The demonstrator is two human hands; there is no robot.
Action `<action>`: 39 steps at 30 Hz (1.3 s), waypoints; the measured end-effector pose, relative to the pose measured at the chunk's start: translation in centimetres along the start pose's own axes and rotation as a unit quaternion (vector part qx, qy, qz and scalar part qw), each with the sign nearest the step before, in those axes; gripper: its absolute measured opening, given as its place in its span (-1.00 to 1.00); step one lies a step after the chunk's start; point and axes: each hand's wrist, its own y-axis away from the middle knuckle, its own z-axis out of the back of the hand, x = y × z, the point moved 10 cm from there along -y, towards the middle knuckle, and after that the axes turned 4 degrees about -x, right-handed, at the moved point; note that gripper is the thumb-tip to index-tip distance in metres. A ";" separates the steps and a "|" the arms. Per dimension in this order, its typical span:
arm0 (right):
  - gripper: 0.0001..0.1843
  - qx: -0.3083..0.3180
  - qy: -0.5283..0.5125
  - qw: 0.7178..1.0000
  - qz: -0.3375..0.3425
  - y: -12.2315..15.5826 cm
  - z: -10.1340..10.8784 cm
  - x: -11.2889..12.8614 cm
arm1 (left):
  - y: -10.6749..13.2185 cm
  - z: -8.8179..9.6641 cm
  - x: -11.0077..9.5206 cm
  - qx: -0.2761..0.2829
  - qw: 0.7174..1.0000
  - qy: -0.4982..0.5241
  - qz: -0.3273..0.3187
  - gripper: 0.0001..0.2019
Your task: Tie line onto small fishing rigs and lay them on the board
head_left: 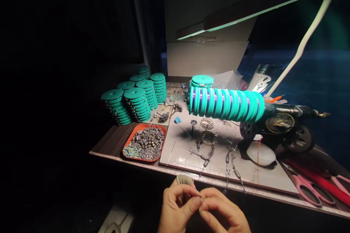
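Observation:
My left hand (179,207) and my right hand (224,209) meet in front of the table's near edge, thumbs and fingertips pinched together. Something tiny and pale may show between the fingertips, too small to name. A greyish wrap (185,179) covers a finger of my left hand. Beyond the hands, several lead sinkers (204,157) on short lines lie on a pale board (177,154), some lines hanging over its front edge. Green ring-shaped line spools (225,103), with purple line between them, sit in a row on a shaft above the board.
An orange tray (123,149) of sinkers and small fittings stands left, before stacked green spools (133,94). Pink scissors (307,189), a white bowl (261,153) and a geared winder (281,123) are at right. A lamp (232,20) hangs overhead.

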 end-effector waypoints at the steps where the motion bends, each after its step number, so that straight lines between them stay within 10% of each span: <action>1: -0.86 -0.001 0.009 1.000 -0.009 -0.1 0.3 0.1 | 0.0 0.2 -0.8 -0.004 0.999 -0.042 -0.029 -0.90; 10: -0.83 -0.040 0.011 0.991 -0.129 -0.7 1.1 -0.8 | 1.1 0.3 -3.1 0.001 0.967 -0.177 -0.184 -0.97; 39: -0.84 0.006 0.059 0.994 -0.097 -1.0 0.4 -0.6 | 1.1 0.2 -3.1 -0.006 0.968 -0.195 -0.158 -0.93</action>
